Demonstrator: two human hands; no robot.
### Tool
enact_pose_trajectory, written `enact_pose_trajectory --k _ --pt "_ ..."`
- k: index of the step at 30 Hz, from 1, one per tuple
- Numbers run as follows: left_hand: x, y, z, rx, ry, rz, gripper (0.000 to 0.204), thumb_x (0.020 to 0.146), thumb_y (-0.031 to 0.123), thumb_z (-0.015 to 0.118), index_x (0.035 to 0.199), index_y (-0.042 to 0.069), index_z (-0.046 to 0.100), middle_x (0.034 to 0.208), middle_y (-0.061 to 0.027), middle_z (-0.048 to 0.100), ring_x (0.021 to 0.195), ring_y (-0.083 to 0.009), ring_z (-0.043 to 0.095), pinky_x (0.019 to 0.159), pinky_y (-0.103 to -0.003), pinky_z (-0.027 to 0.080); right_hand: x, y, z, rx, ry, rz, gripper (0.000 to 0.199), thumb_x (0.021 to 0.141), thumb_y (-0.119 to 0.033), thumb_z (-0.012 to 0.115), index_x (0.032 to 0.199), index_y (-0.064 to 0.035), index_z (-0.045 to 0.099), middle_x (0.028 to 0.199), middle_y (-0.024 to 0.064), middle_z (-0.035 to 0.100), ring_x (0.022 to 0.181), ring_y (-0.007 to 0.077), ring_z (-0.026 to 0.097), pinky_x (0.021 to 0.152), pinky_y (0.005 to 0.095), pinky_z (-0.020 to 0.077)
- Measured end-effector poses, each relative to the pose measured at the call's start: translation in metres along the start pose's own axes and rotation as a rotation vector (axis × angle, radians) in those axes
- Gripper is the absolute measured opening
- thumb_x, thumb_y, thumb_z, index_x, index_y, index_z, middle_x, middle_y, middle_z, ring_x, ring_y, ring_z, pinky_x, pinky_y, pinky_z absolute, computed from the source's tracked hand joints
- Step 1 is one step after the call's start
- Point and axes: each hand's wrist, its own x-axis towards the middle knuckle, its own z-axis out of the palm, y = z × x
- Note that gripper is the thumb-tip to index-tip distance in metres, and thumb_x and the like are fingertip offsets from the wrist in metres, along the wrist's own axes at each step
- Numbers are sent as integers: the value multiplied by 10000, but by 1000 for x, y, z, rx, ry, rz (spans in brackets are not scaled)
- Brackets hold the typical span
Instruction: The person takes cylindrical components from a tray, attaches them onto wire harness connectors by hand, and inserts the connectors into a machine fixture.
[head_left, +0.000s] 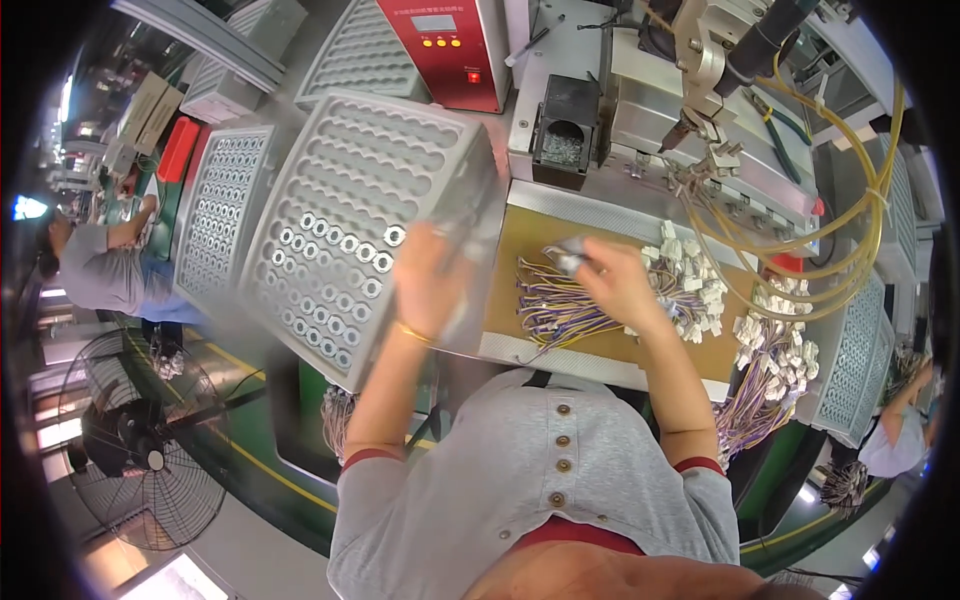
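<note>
Grey-shirted torso below, left hand (428,275) gripping the lower right edge of a tilted plastic tray (340,160) of metal rings – light, likely flexible, best held at the rim – right hand (610,280) pinching a small blurred part above limp wire harnesses (560,300)

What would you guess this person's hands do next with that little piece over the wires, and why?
Probably the right hand carries its small grey piece left to the slotted tray. The left hand rests at the tray's edge, and only the lower rows hold metal rings; the upper ones look empty.
</note>
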Motion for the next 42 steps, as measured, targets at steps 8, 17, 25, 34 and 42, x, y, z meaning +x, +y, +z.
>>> enact_pose_trajectory --k 8,17,25,34,42 --pt "-6 -74 -46 633 -46 -107 234 663 218 644 732 -4 611 880 -132 578 895 -305 499 738 -420 399 -20 19 -25 653 224 28 161 743 -28 534 888 12 592 1003 107 579 843 193 573 749 292 449" --pt "-2 23 3 -1030 -141 -736 274 763 67 584 1028 -1 560 911 -42 584 810 -139 545 634 -277 467 -16 16 -7 447 207 34 94 795 -33 531 883 -18 561 670 -20 541 598 32 469 512 185 375" --pt "-22 57 42 -1270 -334 -675 348 793 53 588 1115 -39 488 981 -85 576 820 -135 553 580 -240 484 -21 -9 3 362 239 -86 50 745 -29 590 751 4 554 593 -48 479 539 0 380 448 176 316" --pt "-24 58 42 -1273 -338 -559 369 799 62 589 1132 -46 474 1012 -100 571 814 -136 550 587 -255 498 -23 -5 1 446 221 -63 72 731 -31 604 725 8 544 584 -51 478 534 -1 379 438 178 307" --pt "-21 63 40 -1273 -367 -551 374 801 58 587 1137 -60 471 996 -96 569 796 -129 549 601 -249 493 -25 -13 -1 440 221 -90 85 723 -39 612 705 1 540 594 -31 490 546 7 403 446 181 325"
